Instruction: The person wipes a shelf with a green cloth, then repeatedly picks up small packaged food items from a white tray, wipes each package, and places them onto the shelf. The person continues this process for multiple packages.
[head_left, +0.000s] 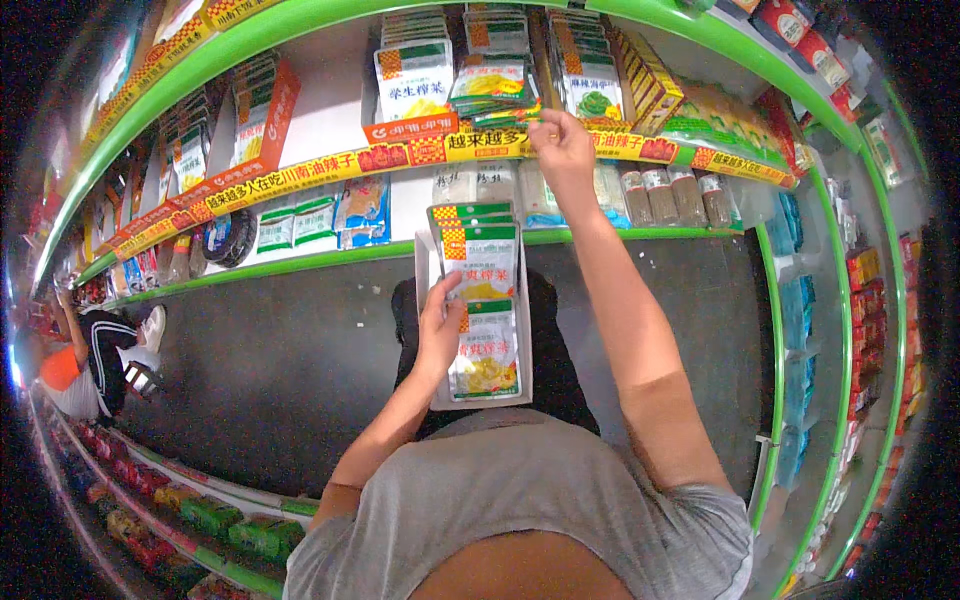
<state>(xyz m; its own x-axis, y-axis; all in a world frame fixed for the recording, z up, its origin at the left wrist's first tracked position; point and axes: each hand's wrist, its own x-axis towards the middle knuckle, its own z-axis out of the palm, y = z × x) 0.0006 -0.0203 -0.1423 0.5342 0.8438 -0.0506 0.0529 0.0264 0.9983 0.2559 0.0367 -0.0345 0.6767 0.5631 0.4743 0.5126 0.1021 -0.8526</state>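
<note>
A pale open carton (491, 403) rests on my lap, with flat pickled-vegetable packets in it. My left hand (439, 326) grips the lower left edge of the upper packets (484, 259), which overlap in a small stack. Below them in the carton lies another packet (487, 352) of the same white, green and yellow kind. My right hand (562, 150) reaches up to the shelf's front edge, fingers bent. Its fingertips are beside a pile of similar packets (491, 79); whether they pinch one cannot be made out.
An orange display box (409, 129) of packets stands left of the pile, and seaweed packets (592, 90) are to its right. A yellow printed strip (300, 174) lines the shelf edge. Jars (660, 195) occupy the lower shelf. Another person (75, 367) sits far left. Stocked shelves (847, 337) curve along the right.
</note>
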